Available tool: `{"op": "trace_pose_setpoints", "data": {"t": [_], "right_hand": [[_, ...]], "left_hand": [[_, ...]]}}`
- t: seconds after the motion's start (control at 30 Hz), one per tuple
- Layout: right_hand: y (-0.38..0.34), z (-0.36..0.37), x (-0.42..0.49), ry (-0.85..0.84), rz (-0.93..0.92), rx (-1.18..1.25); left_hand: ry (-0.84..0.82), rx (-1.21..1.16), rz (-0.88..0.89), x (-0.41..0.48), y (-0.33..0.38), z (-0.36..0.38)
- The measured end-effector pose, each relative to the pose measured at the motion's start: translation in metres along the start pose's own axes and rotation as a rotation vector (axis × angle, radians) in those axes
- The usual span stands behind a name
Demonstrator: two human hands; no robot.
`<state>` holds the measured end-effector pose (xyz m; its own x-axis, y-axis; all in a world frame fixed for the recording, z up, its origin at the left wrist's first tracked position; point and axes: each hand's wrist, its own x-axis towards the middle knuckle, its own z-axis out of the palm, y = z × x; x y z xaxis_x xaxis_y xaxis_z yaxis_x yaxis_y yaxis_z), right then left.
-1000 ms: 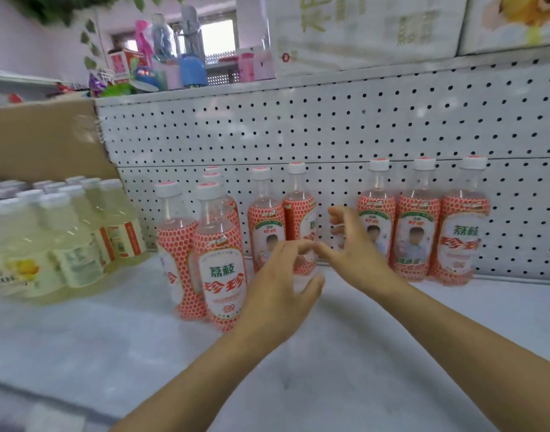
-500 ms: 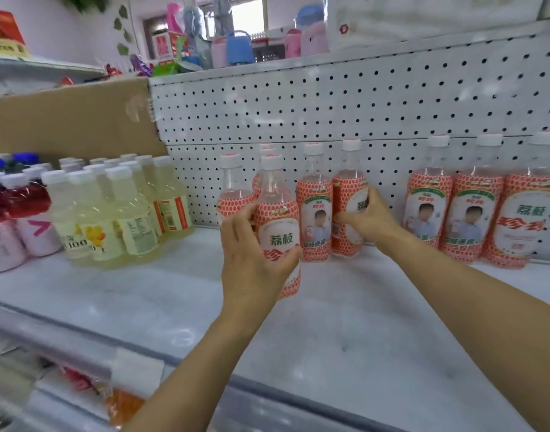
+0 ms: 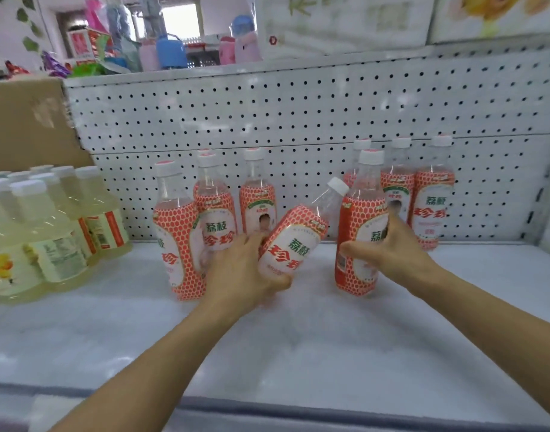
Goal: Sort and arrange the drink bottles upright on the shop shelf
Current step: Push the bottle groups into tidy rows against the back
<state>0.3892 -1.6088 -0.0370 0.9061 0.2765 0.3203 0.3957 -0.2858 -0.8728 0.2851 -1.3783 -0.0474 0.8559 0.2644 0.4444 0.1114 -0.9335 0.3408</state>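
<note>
Several clear drink bottles with red honeycomb labels and white caps stand on the white shelf (image 3: 298, 353). My left hand (image 3: 242, 272) grips one red-label bottle (image 3: 294, 241) by its base; it is tilted, cap pointing up and right. My right hand (image 3: 392, 254) wraps around an upright red-label bottle (image 3: 359, 226) that stands on the shelf. Three more bottles (image 3: 177, 232) stand to the left, behind my left hand. Another group (image 3: 431, 201) stands against the pegboard on the right.
A shrink-wrapped pack of pale yellow drink bottles (image 3: 40, 232) sits at the left. A white pegboard (image 3: 298, 113) backs the shelf, with a cardboard box (image 3: 24, 120) at upper left. The shelf's front edge (image 3: 267, 413) runs along the bottom.
My left hand has lifted its bottle and tipped it to the right. My right hand has brought its bottle forward and rightward, near the right group.
</note>
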Motion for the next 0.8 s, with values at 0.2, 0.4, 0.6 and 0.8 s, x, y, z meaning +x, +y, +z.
{"op": "trace_pose_setpoints", "data": {"t": [0.2, 0.4, 0.6, 0.8], "right_hand": [[0.019, -0.054, -0.01, 0.095, 0.035, -0.011], [0.03, -0.074, -0.009, 0.155, 0.017, -0.094], [0.045, -0.078, -0.013, 0.01, 0.037, -0.136], [0.053, -0.07, 0.0, -0.001, 0.037, -0.112]], "left_hand": [[-0.238, -0.422, -0.094, 0.013, 0.038, 0.023], [-0.264, -1.114, -0.375, 0.024, 0.084, 0.059], [-0.221, -1.08, -0.182, 0.031, 0.095, 0.081], [-0.259, -0.97, -0.072, 0.045, 0.109, 0.087]]}}
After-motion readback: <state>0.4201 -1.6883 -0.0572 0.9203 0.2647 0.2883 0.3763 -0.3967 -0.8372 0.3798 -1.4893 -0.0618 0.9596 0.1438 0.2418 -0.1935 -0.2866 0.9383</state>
